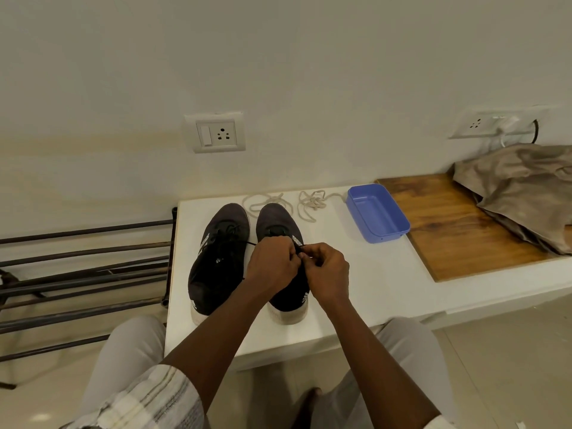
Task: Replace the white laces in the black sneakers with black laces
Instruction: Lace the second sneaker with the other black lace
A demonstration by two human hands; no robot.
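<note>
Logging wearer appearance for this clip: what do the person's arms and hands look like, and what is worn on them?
The left hand and right hand are bare, with no gloves or watch showing. Forearms are uncovered. The left sleeve is cream with grey stripes, ending near the elbow; only a pale sliver of the right sleeve shows.

Both forearms reach forward, side by side. The left hand [272, 267] and the right hand [328, 274] meet with curled fingers, knuckles up, and their fingertips pinch a lace [251, 243] between them.
</note>
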